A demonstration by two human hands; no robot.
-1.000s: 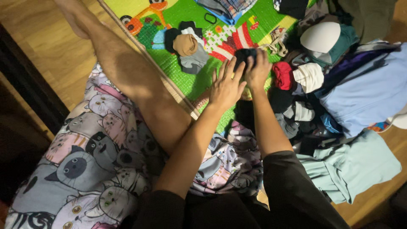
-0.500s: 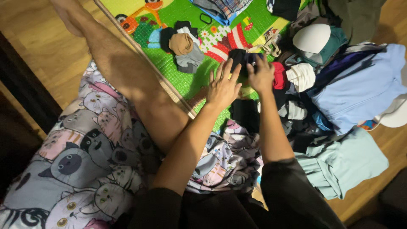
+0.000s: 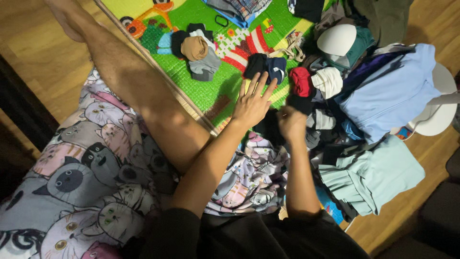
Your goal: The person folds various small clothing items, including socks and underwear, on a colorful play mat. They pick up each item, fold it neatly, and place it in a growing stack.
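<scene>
My left hand (image 3: 251, 103) lies flat with fingers spread on the green play mat (image 3: 211, 88), its fingertips touching a folded dark navy sock bundle (image 3: 264, 67). To its right, nearer to me, my right hand (image 3: 291, 123) is curled shut, its fingers pinched into a black garment (image 3: 299, 103) at the edge of the clothes heap. A red rolled piece (image 3: 301, 80) and a white rolled piece (image 3: 329, 80) lie just right of the dark bundle.
A small pile of tan, grey and black socks (image 3: 197, 52) lies on the mat at the far left. A big heap holds a light blue garment (image 3: 390, 96) and a mint one (image 3: 373, 175). My bare leg (image 3: 139, 91) crosses a cat-print blanket (image 3: 91, 168) on a wooden floor.
My right hand left the dark sock bundle and pulled back toward me, closing on black cloth. My left hand stayed flat by the bundle. The view shifted slightly.
</scene>
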